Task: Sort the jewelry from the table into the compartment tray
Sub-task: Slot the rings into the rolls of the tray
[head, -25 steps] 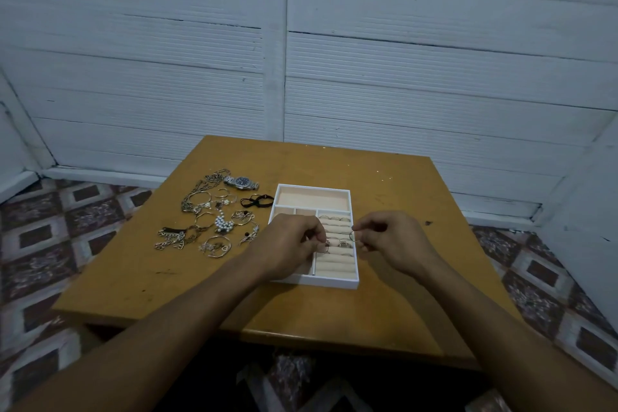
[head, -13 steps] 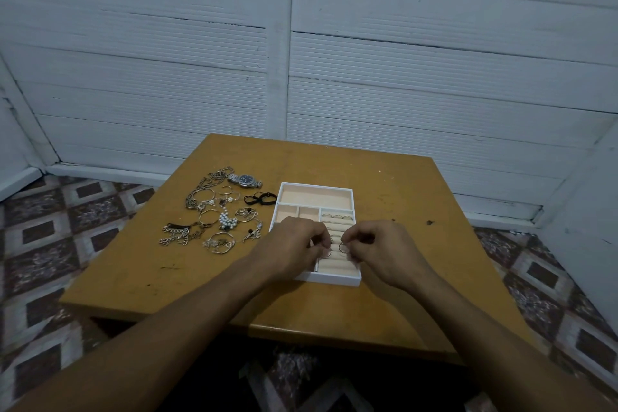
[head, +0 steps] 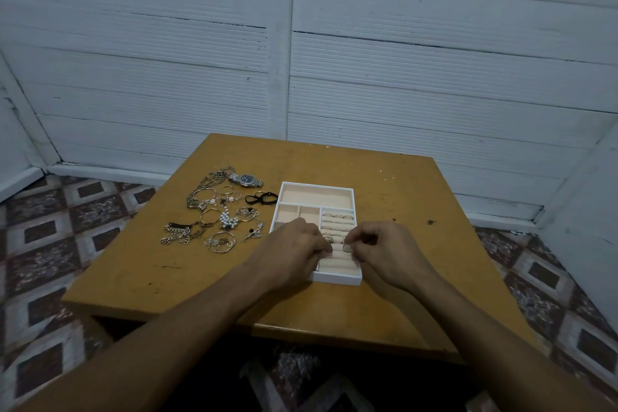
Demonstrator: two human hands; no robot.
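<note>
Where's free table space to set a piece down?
Bare: table right of the tray; near strip left of the left hand. Crowded: jewelry pile left of tray, both hands, right hand, over ring rows.

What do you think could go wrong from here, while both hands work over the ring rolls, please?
The ring pinched by the right hand is small; it could slip and roll off the table. The left hand rests on the tray near its front edge and might shift it. The jewelry pile looks tangled, so chains may drag neighbours.
</note>
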